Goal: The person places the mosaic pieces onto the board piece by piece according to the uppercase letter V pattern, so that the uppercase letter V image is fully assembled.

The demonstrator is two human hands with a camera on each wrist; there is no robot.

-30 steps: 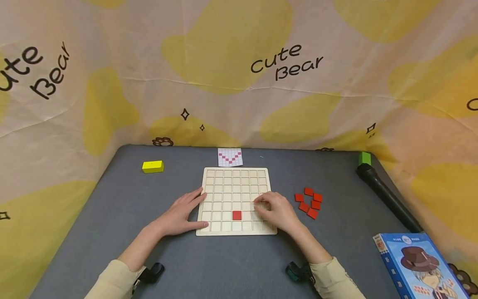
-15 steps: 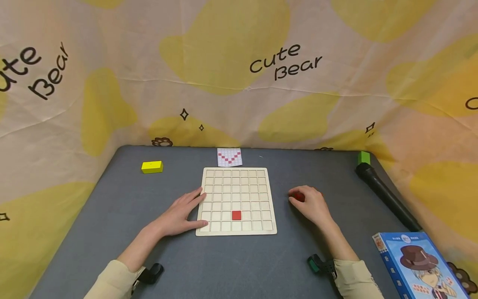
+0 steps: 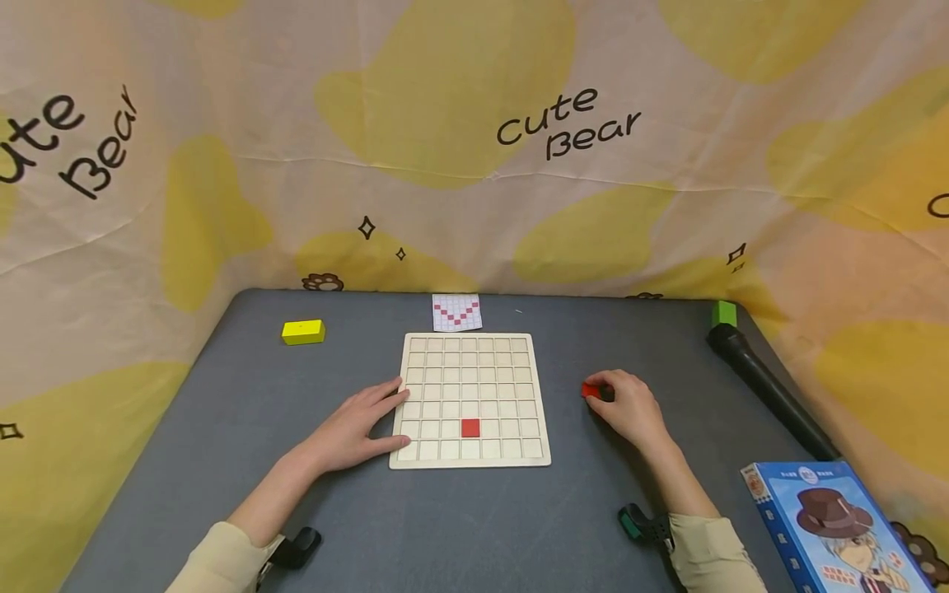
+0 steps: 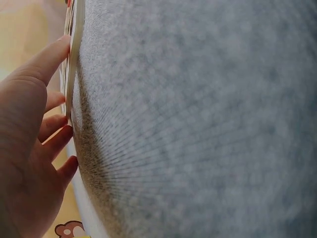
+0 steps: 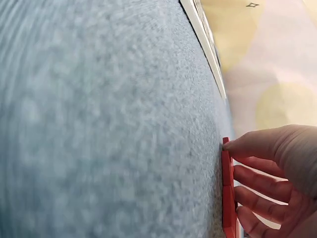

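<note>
A pale gridded board lies on the grey table, with one red square tile in a cell of its second row from the front. My left hand rests at the board's left edge, thumb and fingers spread and touching it. To the right of the board, my right hand pinches a red tile between thumb and fingertips, low at the tabletop. In the right wrist view, several red tiles sit in a row beneath the fingers. From the head, this hand hides most of the loose tiles.
Behind the board lies a small pattern card with pink squares in a V. A yellow block is at back left. Along the right side are a green block, a black rod and a blue box.
My right hand has left the board's right side and moved right to the loose red tiles, then shifted slightly further right. The left hand stays put.
</note>
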